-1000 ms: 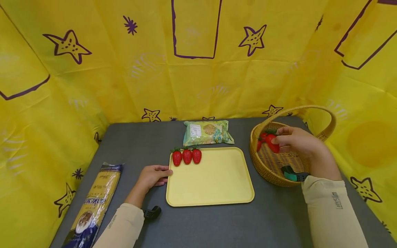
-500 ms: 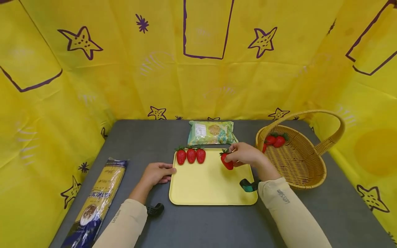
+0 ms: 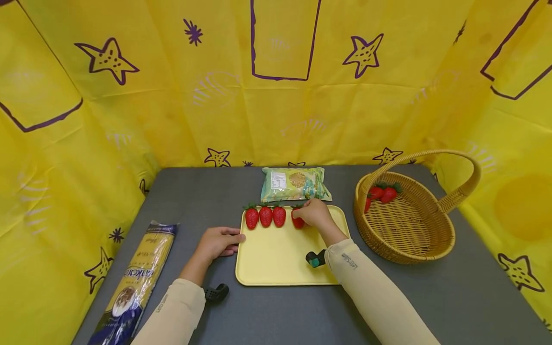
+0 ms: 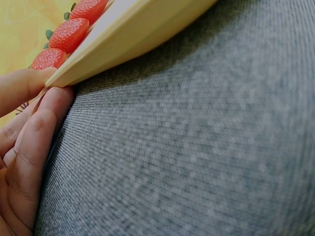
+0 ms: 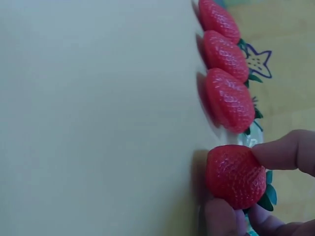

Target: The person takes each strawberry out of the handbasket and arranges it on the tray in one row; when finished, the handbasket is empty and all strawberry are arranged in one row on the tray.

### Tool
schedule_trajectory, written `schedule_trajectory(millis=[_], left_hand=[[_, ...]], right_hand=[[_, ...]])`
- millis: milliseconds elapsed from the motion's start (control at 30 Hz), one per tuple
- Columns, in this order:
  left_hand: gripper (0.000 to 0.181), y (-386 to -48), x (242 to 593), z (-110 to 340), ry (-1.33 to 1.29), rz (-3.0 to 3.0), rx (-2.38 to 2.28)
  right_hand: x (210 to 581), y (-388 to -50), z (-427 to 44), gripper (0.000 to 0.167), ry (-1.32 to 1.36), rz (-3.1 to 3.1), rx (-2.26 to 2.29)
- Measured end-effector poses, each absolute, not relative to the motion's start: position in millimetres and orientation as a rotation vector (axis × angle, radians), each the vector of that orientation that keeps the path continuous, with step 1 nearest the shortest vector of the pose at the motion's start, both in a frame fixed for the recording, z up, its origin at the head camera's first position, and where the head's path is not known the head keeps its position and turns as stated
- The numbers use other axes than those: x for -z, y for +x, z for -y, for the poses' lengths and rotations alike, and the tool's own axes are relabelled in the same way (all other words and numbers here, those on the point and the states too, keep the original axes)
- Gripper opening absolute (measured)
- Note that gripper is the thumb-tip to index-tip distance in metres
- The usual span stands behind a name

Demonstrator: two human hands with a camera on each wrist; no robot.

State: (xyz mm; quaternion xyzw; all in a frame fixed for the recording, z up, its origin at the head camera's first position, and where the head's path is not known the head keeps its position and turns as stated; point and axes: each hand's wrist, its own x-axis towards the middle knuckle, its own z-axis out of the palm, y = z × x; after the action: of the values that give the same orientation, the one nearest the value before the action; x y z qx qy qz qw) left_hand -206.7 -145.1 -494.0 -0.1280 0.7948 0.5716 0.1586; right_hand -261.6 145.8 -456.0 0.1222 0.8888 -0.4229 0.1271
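A pale yellow tray (image 3: 280, 258) lies on the grey table, and my left hand (image 3: 217, 242) pinches its left edge between thumb and fingers. In the left wrist view the thumb is above the tray rim (image 4: 123, 44) and the fingers are beneath it. Three red strawberries (image 3: 265, 217) stand in a row along the tray's back left edge. To the right of that row, my right hand (image 3: 316, 214) pinches another strawberry (image 5: 236, 177) over the tray's back edge. A small gap separates it from the nearest strawberry (image 5: 230, 101) in the row.
A wicker basket (image 3: 401, 230) with a tall handle, holding several strawberries (image 3: 388, 194), stands at the right. Behind the tray lies a green packet (image 3: 295, 184). A long yellow and blue pasta packet (image 3: 135, 278) lies at the left. Yellow cloth (image 3: 172, 120) surrounds the table.
My right hand has taken a strawberry out of the basket, carried it left over the tray and brought it close to the row. My left hand keeps its grip on the tray edge.
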Motion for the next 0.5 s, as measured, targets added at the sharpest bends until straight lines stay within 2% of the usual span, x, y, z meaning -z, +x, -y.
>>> schedule_trajectory(millis=[167, 500], left_hand=[[0.044, -206.0, 492.6, 143.7, -0.355, -2.271, -1.642], [0.044, -206.7, 494.3, 144.3, -0.372, -2.284, -1.635]], right_hand=[[458.2, -260.5, -141.9, 0.032, 0.353, -2.604, 1.254], [456.7, -259.8, -137.9, 0.038, 0.297, -2.620, 1.255]])
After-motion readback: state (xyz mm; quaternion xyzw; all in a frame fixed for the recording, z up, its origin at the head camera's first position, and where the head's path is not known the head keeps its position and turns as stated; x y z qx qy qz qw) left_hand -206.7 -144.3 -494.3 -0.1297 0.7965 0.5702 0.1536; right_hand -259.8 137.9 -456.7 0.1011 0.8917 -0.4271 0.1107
